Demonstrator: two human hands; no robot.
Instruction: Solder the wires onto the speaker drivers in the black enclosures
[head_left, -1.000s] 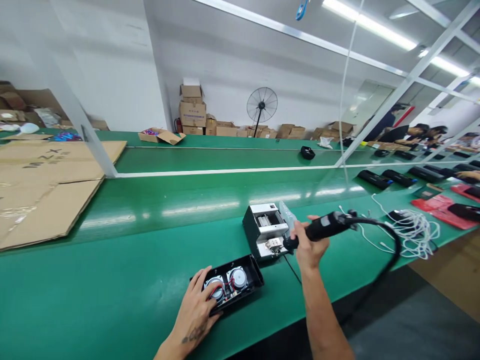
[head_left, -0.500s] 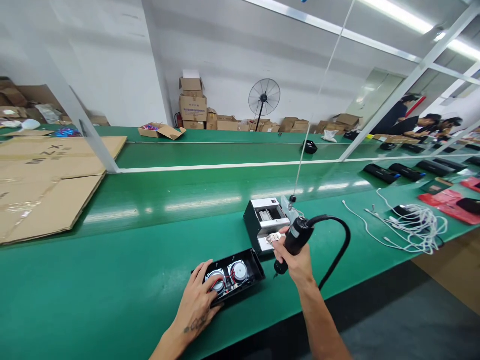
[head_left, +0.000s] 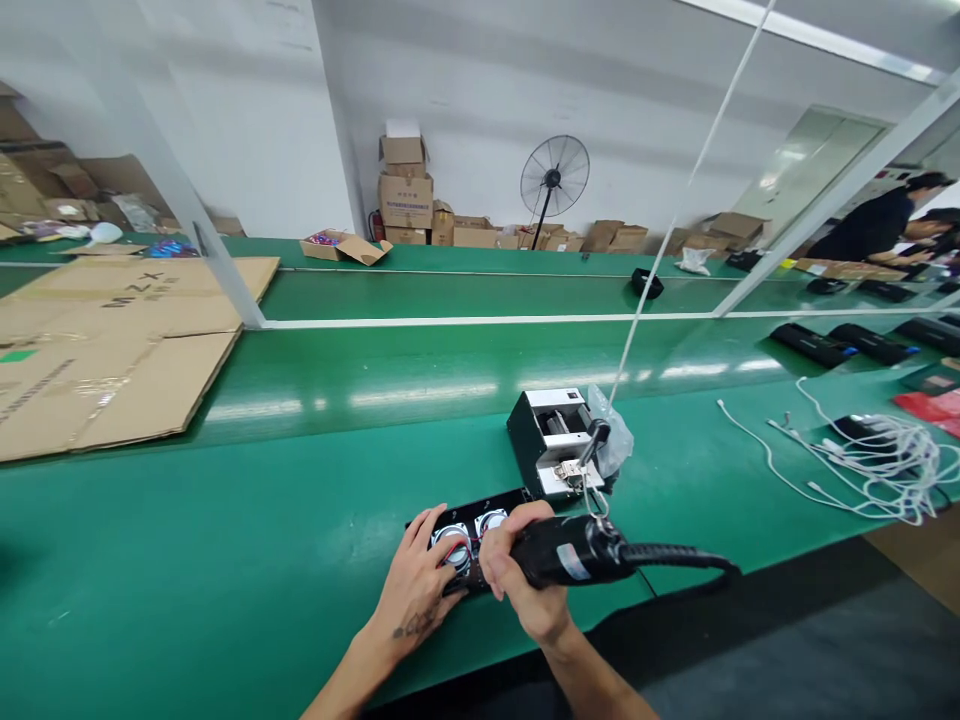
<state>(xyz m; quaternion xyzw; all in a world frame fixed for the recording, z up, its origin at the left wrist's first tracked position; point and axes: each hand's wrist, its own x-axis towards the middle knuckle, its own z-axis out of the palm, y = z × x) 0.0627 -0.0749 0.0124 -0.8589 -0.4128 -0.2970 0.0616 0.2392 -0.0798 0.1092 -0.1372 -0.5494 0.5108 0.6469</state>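
Note:
A black speaker housing (head_left: 510, 500) with two round silver speakers and red wires inside lies on the green bench. My left hand (head_left: 415, 588) grips its left end, fingers over the rim and thumb at the near side. Over the right part of the housing, my right hand (head_left: 529, 585) is wrapped around a black electric screwdriver (head_left: 574, 553), tilted nearly flat with its cable trailing right. The screwdriver's tip is hidden behind my right hand. Just behind stands a black and silver screw feeder (head_left: 551, 430) with an open top.
A hanging cord (head_left: 660, 250) comes down to the screwdriver. Beside the feeder is a clear plastic bag (head_left: 613, 440). White cables (head_left: 892, 470) lie coiled at right. Flattened cardboard (head_left: 112, 350) covers the left side. Co-workers (head_left: 877, 220) are at the far right.
My right hand has brought the screwdriver from beside the feeder left and down over the housing, turning it from upright to nearly flat. My left hand stays on the housing.

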